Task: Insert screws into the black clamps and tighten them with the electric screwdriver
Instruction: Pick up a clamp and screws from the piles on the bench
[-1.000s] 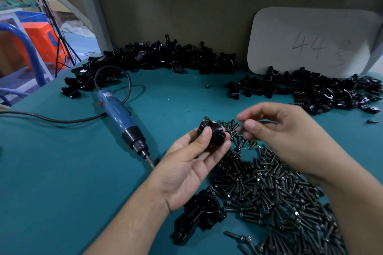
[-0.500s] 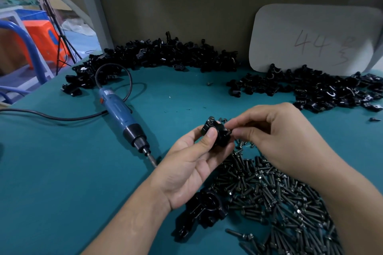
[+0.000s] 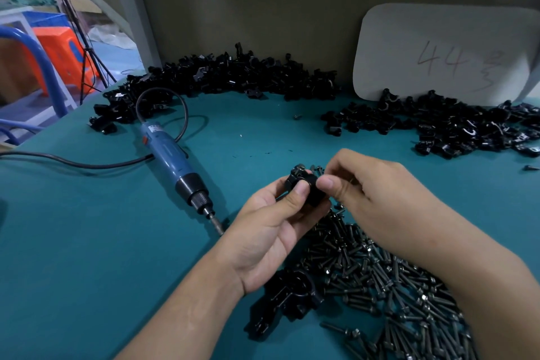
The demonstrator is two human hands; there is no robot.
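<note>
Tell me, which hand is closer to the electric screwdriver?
Left. The left hand is just beside the bit of the electric screwdriver; the right hand is farther off, beyond the clamp.

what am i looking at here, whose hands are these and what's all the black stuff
No machine here: a camera worn on a person's head looks down at their own two hands. The left hand grips one black clamp; the right hand pinches at it, probably feeding in a screw I cannot see. On the green table lie a heap of screws, piles of clamps along the back, and the corded electric screwdriver, untouched.
</note>
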